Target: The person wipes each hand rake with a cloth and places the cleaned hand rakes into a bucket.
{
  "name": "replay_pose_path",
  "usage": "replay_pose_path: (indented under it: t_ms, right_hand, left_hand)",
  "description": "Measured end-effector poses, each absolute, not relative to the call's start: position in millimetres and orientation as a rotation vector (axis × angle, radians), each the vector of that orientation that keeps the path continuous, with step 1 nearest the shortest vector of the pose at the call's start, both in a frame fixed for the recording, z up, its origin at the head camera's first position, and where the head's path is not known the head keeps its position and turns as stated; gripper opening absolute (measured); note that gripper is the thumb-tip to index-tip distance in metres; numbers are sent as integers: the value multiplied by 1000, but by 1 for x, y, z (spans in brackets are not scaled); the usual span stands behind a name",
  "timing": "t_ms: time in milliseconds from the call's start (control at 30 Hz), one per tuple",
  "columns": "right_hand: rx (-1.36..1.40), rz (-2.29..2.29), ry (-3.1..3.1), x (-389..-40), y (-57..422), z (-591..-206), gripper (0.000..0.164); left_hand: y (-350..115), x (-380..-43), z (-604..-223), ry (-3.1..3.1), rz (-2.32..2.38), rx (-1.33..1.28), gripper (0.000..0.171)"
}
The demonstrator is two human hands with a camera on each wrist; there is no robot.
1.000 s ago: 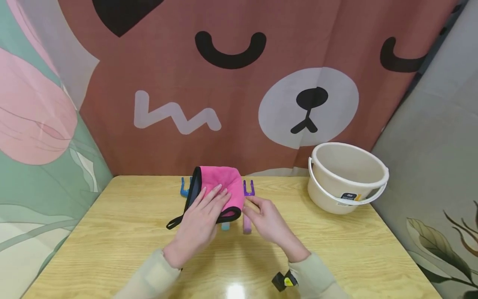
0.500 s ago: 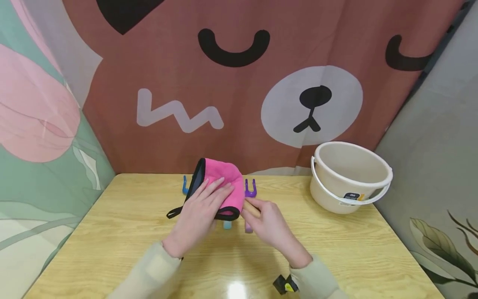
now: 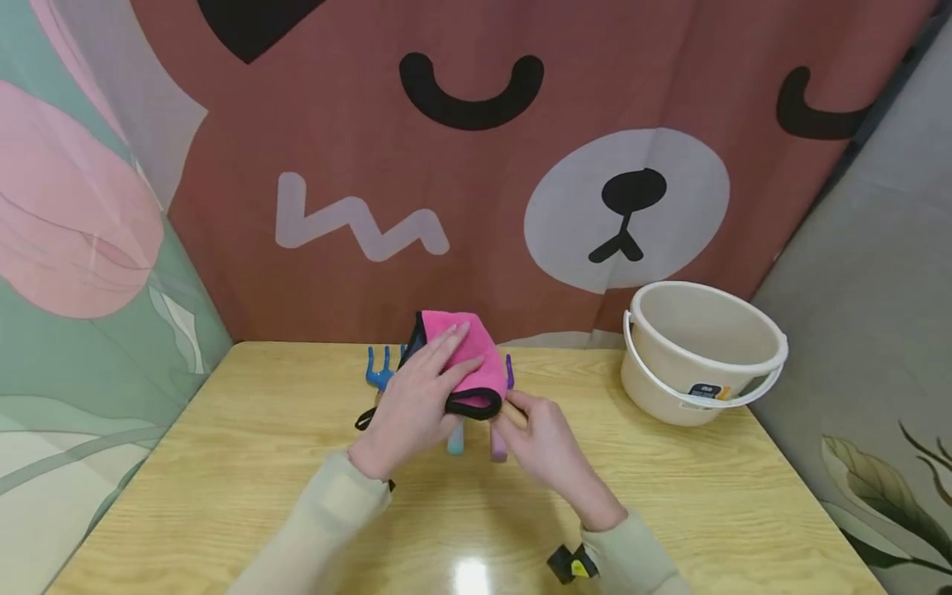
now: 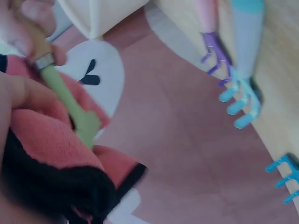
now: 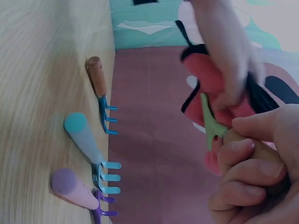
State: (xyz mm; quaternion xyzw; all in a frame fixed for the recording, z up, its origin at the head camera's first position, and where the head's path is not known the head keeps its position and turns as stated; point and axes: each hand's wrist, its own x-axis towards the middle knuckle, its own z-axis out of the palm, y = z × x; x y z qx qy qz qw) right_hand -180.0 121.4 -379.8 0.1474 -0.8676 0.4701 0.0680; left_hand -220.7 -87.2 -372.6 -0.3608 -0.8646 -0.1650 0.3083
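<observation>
My right hand [image 3: 546,442] grips the wooden handle [image 3: 513,415] of a small green garden hand rake [image 4: 65,95], held above the table. A pink cloth [image 3: 482,380] with black edging and a black loop is folded about the rake's head, hiding most of it. My left hand [image 3: 420,405] holds this cloth against the head from above, its fingers lying across the pink side. In the right wrist view part of the forked green head [image 5: 212,122] shows beside the cloth.
Three more hand rakes lie on the table behind my hands: a blue one [image 5: 97,79] with a wooden handle, a light blue one [image 5: 84,137] and a purple one [image 5: 74,189]. A beige bucket [image 3: 669,397] stands at the back right. A printed curtain [image 3: 335,289] hangs behind.
My left hand and the cloth have shifted right towards my right hand, uncovering more of the blue rake. The right hand keeps its grip on the handle.
</observation>
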Motion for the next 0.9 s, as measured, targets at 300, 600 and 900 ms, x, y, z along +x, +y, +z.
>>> replay_pose_path:
  t_ms: [300, 600, 900]
  right_hand:
    - [389, 1421, -2618, -185, 131, -370, 42]
    - [364, 1460, -2641, -188, 134, -370, 40]
    - [378, 1470, -2634, -189, 134, -370, 42]
  left_hand:
    - [-95, -220, -381, -2258, -353, -1024, 66]
    - [-102, -209, -384, -2243, -246, -1041, 56]
    - [-105, -198, -377, -2256, -246, -1047, 58]
